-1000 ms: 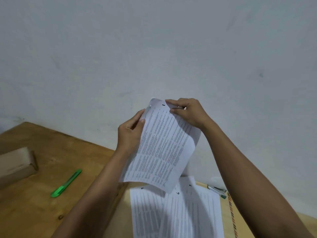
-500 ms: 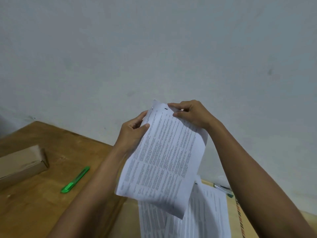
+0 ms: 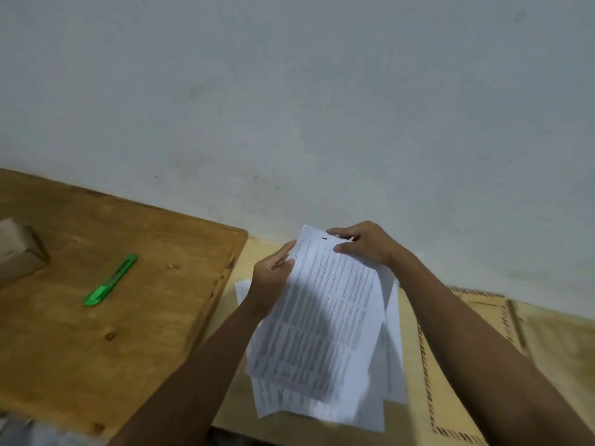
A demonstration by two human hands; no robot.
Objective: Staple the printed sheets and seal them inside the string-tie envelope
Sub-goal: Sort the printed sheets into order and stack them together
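Observation:
I hold a printed sheet (image 3: pixel 325 320) of dense text over the table. My left hand (image 3: pixel 272 278) pinches its upper left edge and my right hand (image 3: pixel 363 244) grips its top right corner. Under it, more printed sheets (image 3: pixel 391 355) lie loosely fanned on the light tabletop. A brown envelope with a striped red and dark border (image 3: pixel 429 397) lies flat to the right, partly under my right forearm. No stapler shows.
A darker wooden board (image 3: pixel 96 333) covers the left of the table, carrying a green utility knife (image 3: pixel 111 280) and a brown cardboard box (image 3: pixel 17 252) at the far left edge. A pale wall (image 3: pixel 289 107) rises directly behind the table.
The camera has tilted down, showing more of the table and the envelope. My hands have lowered the held sheet toward the sheets lying below; the grip is unchanged.

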